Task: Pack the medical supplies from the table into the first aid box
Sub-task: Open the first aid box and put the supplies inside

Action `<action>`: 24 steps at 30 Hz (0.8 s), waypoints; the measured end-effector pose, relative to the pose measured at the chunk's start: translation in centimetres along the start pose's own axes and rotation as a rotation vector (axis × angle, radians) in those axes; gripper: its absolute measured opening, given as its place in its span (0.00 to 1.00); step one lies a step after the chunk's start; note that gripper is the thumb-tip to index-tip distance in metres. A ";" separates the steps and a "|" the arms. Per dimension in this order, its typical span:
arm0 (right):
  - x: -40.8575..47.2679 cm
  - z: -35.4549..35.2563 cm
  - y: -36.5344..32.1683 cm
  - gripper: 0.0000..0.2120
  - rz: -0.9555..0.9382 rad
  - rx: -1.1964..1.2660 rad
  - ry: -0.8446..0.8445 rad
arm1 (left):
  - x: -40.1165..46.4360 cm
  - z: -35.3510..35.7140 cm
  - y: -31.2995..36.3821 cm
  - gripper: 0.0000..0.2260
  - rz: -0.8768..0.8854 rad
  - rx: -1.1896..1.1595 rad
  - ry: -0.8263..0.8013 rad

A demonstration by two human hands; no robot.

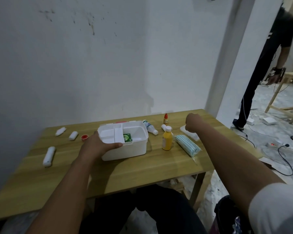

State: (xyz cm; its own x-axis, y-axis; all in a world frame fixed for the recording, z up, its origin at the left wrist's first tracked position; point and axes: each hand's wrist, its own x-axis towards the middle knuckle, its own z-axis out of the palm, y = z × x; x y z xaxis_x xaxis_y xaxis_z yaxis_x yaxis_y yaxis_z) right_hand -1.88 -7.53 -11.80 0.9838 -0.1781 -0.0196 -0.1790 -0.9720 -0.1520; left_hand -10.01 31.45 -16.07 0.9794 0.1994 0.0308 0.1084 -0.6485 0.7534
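Observation:
The white first aid box (135,149) stands open on the wooden table (142,171), with a green packet (127,137) inside beside a white tray insert. My left hand (96,146) grips the box's near left rim. My right hand (193,123) hovers at the back right, fingers curled downward over a white pack (191,135); whether it touches the pack is hidden. A yellow bottle (167,140), a striped pack of masks (187,144), a white bottle lying down (150,127) and a small orange dropper (166,119) sit right of the box.
Three white bandage rolls (48,156) (73,135) (61,131) and a red cap (84,137) lie left of the box. Another person (264,68) bends over in the doorway at right. Cables and a power strip (277,146) lie on the floor.

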 end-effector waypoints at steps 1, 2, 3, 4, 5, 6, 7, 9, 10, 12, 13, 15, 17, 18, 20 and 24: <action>0.6 0.6 0.8 0.06 0.019 -0.029 -0.004 | 0.1 0.1 -0.1 0.51 0.004 0.004 -0.002; 1.8 1.6 1.8 0.07 0.055 -0.058 -0.050 | 0.2 0.2 -0.1 0.51 0.005 0.010 -0.004; 2.5 2.3 2.6 0.11 0.079 -0.082 -0.098 | 0.3 0.2 -0.2 0.51 0.004 0.014 -0.002; 3.2 2.9 3.1 0.18 0.097 -0.099 -0.144 | 0.5 0.3 -0.2 0.51 0.002 0.018 0.001; 2.7 3.0 3.0 0.22 0.128 -0.126 -0.200 | 0.6 0.4 -0.3 0.51 -0.001 0.017 0.004; 0.4 2.0 2.0 0.22 0.122 -0.143 -0.220 | 0.6 0.4 -0.3 0.51 0.001 0.017 0.007; -0.4 1.9 1.7 0.20 0.097 -0.188 -0.235 | 0.7 0.5 -0.4 0.50 0.004 0.018 0.009; -0.9 1.9 1.5 0.23 0.061 -0.233 -0.218 | 0.7 0.7 -0.4 0.49 0.004 0.031 0.012; -0.6 1.8 1.5 0.24 0.074 -0.230 -0.204 | 0.7 0.7 -0.5 0.49 0.000 0.038 0.013; 0.6 1.8 2.0 0.27 0.119 -0.145 -0.116 | 0.7 0.7 -0.5 0.50 -0.004 0.051 0.016; 0.9 1.1 2.1 0.25 0.125 -0.081 -0.072 | 0.7 0.7 -0.5 0.50 -0.005 0.058 0.018; 1.9 -0.8 1.9 0.22 0.074 -0.030 0.009 | 0.8 0.6 -0.5 0.51 -0.008 0.062 0.014; 1.7 -4.1 0.2 0.22 -0.010 0.020 0.095 | 0.7 0.5 -0.6 0.52 -0.011 0.060 0.007; 1.7 -5.4 -1.0 0.23 -0.060 0.043 0.131 | 0.7 0.5 -0.6 0.52 -0.008 0.057 0.004; 1.0 -7.1 -4.4 0.27 -0.196 0.070 0.139 | 0.6 0.6 -0.6 0.52 -0.002 0.052 0.003; -1.6 -6.4 -11.8 0.28 -0.482 0.078 -0.005 | 0.5 0.6 -0.5 0.50 0.018 0.061 0.013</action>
State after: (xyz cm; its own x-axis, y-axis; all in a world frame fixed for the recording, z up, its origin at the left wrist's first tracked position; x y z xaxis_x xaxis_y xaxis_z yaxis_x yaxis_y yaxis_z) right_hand -1.34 3.29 -3.67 0.9545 0.2908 0.0662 0.2982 -0.9291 -0.2187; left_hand -9.46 31.42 -16.78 0.9791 0.1963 0.0529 0.1011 -0.6960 0.7109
